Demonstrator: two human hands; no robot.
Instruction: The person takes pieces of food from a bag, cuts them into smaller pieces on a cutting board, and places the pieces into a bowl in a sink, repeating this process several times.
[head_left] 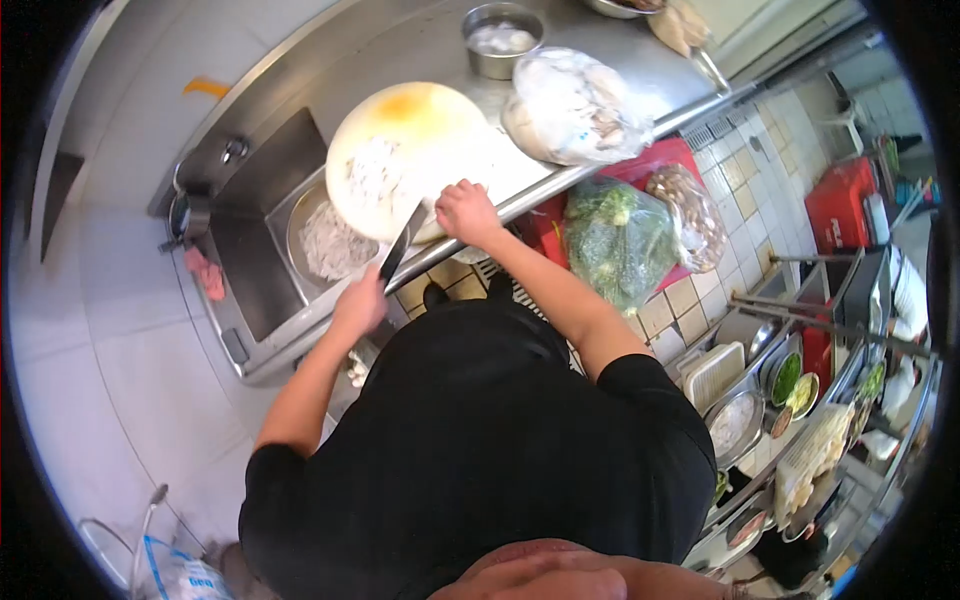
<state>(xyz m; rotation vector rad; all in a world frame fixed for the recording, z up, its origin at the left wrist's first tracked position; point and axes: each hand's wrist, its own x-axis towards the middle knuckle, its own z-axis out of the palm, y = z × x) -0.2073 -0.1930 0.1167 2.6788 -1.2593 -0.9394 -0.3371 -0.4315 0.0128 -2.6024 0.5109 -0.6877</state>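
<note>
My left hand [362, 302] is closed round the handle of a kitchen knife [404, 241], whose dark blade points up and right along the near edge of the board. Just beyond the tip, my right hand [467, 212] rests at the edge with its fingers curled in. Whether anything is inside those fingers is hidden. Under both lies a thick round cutting board [450, 125], pale with a yellow-orange patch. Small whitish cut pieces [372, 172] are scattered over its left half. A metal bowl holding pale shredded pieces [335, 243] sits in the sink, left of the board.
A steel sink [262, 190] lies to the left. On the counter stand a steel pot [494, 62] and a plastic bag of pale food [572, 108]. Bagged broccoli [615, 235] and a brown-filled bag [688, 215] sit lower right, near a shelf with several trays [735, 425].
</note>
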